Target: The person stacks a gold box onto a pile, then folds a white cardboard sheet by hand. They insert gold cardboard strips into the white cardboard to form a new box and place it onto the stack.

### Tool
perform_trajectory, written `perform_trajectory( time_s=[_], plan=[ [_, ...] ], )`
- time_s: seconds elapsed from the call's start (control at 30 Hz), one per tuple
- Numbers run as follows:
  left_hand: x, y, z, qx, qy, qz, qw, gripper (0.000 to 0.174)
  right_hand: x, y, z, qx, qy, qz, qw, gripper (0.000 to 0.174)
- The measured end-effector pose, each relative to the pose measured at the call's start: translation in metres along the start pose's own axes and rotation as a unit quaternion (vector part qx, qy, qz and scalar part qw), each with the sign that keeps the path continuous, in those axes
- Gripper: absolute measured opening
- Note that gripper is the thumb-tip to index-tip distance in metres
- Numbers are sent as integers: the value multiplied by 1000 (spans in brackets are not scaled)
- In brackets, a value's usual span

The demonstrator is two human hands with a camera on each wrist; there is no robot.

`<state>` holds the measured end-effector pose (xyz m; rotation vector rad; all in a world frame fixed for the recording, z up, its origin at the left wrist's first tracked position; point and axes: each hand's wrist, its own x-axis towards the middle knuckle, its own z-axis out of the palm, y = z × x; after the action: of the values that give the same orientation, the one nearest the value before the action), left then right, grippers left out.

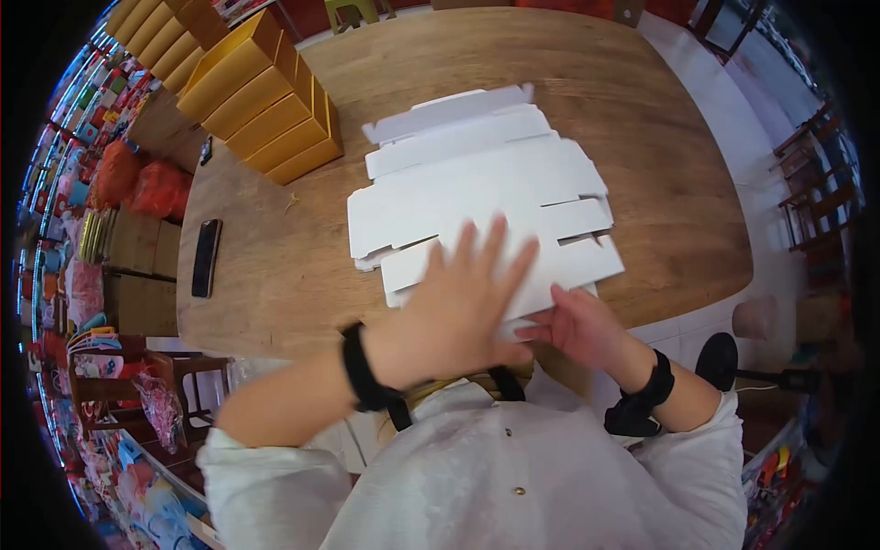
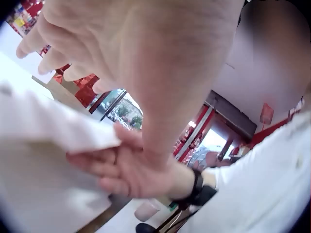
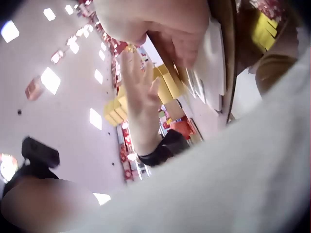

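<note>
Flat white cardboard box blanks (image 1: 477, 188) lie stacked on the wooden table, with cut slots and flaps along their sides. My left hand (image 1: 463, 298) is spread over the near part of the top blank, fingers straight and slightly blurred. At the near right edge, my right hand (image 1: 587, 328) pinches the top blank between thumb and fingers. The left wrist view shows that blank's edge (image 2: 92, 133) raised, with the right hand (image 2: 141, 172) at its corner. In the right wrist view the left hand (image 3: 141, 92) stands with its fingers extended.
Stacked yellow boxes (image 1: 275, 110) stand at the back left of the wooden table (image 1: 669, 183). A phone (image 1: 206, 258) lies near the left edge. Beyond the table are a wooden chair (image 1: 811, 215) on the right and red bags (image 1: 156, 188) on the left.
</note>
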<state>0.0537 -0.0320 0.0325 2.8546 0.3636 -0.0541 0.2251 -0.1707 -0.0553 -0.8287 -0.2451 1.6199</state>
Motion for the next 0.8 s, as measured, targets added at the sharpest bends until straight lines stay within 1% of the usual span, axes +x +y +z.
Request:
perform_trajectory(
  time_s=[0.03,0.07,0.1,0.13,0.17,0.2,0.23,0.3,0.33,0.37,0.43,0.47,0.5,0.53,0.57,0.63,0.67,0.7,0.73,0.77,0.8],
  plan=[
    [-4,1,24,24,-18,-5,1000,107,-2,5,-1,-83,-34,35,995,41],
    [-6,-4,42,62,52,-7,997,84,-7,7,-4,-294,-2,43,955,41],
    [-6,-14,54,62,48,-7,997,84,-10,5,3,-290,-2,45,956,41],
    [-4,-26,60,27,40,-11,999,72,-15,-1,16,-537,-94,-149,825,46],
    [-4,-34,66,-8,30,-16,999,60,-21,-6,32,-716,-173,-324,594,51],
    [-3,-34,62,-5,111,11,994,48,-23,-15,51,-763,-131,-384,503,56],
    [0,-37,57,-5,109,11,994,48,-13,-21,53,-763,-130,-384,504,56],
    [11,-49,42,-28,-8,32,999,25,14,-46,54,-858,-31,-366,360,49],
    [18,-54,32,-61,-29,35,997,20,32,-61,54,-884,-42,-197,421,49],
    [27,-66,26,-58,-30,37,997,20,51,-75,52,-881,-52,-20,470,49],
    [45,-91,22,-201,-53,3,978,22,79,-93,36,-817,-71,-64,568,49],
    [50,-97,26,-199,-55,3,978,22,86,-94,32,-817,-71,-66,569,49],
    [54,-100,27,-93,-22,-24,995,25,92,-95,34,-840,-36,-54,539,48],
    [58,-102,30,14,11,-50,999,27,97,-96,34,-860,-2,-42,508,48],
    [59,-106,32,14,10,-49,999,27,100,-96,30,-859,0,-42,509,48],
    [59,-105,25,-102,-29,-139,985,30,104,-95,15,-827,3,-75,558,48],
    [58,-112,32,-145,5,-145,979,27,111,-89,-1,-796,17,-120,593,34],
    [56,-111,31,-147,0,-144,979,27,110,-91,1,-794,19,-116,596,34],
    [56,-109,25,-179,-22,-159,971,26,108,-96,10,-778,39,-24,626,28],
    [55,-107,22,-210,-44,-175,961,25,106,-101,19,-755,58,69,650,26],
    [51,-107,28,-212,10,-151,966,23,101,-103,26,-753,58,70,651,26]
  ],
)
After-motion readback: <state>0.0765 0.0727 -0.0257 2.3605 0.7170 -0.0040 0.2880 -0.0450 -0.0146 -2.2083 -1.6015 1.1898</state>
